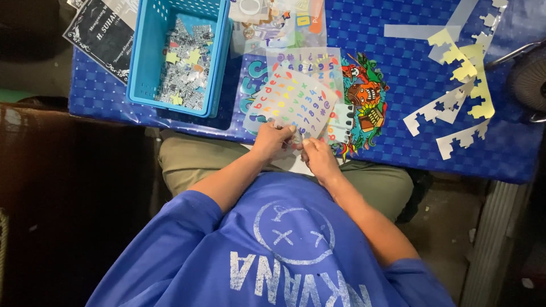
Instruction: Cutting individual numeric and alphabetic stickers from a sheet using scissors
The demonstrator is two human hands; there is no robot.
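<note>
Blue table (398, 148), both hands' grip, left hand (272, 140), right hand (318, 157), pinching sticker sheet (290, 102) at near edge, basket (145, 62) left.

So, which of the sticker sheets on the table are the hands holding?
The clear sheet of small coloured letters and numbers, pinched at its near edge by the left hand and right hand; the other sheets lie flat, untouched.

Sticker sheet (293, 102) at worktop (398, 148) near edge, over printed design (367, 99). Basket (145, 62) far left with scraps (185, 62) in it. Paper strips (460, 85) right. Both hands' grip on sheet's near edge.
</note>
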